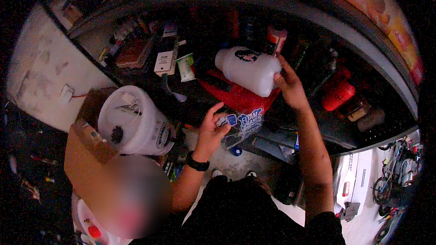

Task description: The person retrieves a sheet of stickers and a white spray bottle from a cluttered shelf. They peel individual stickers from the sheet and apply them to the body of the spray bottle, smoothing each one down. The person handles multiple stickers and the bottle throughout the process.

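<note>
My right hand grips the base end of a white translucent plastic bottle, with the thumb on the near side. The bottle lies on its side over the shelf, and a black picture is printed on it. Beneath it is a plastic package, red at the far part and clear with blue and white print at the near part. My left hand, with a black band on the wrist, pinches the left edge of the clear part between thumb and fingers. Whether the red and clear parts are one piece is hard to tell.
A white bucket holding a charger and cables stands at the left, beside a cardboard box. Small boxes and a green-white packet lie on the dark shelf. Red items sit at its right. A metal rim curves overhead.
</note>
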{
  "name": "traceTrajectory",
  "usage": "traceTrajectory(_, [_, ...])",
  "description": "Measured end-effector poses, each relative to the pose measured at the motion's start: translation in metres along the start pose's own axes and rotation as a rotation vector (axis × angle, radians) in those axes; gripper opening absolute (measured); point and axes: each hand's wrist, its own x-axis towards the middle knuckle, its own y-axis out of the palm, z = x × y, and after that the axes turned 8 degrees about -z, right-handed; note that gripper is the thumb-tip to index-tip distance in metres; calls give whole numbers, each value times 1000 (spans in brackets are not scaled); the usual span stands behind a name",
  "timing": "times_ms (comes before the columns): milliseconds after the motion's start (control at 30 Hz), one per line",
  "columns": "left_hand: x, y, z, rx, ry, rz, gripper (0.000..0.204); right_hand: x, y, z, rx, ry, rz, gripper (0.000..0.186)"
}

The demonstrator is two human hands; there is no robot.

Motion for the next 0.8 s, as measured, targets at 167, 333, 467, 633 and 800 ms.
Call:
traceTrajectory(167, [-1,-1,-7,111,85,-55,61,-21,21,28,92,-147,-14,90])
traceTrajectory(333, [-2,-1,-8,77,72,-87,52,-18,27,39,-315,-287,-48,100])
traceTrajectory(467, [-3,0,-12,-20,-34,-124,42,3,20,46,-446,-331,-37,94])
traceTrajectory(633, [-10,4,-23,-123,-96,-167,34,-12,16,35,-347,-266,-107,88])
traceTrajectory(800, [-15,9,-27,-263,-76,-217,25,-61,34,72,-497,-419,-301,67])
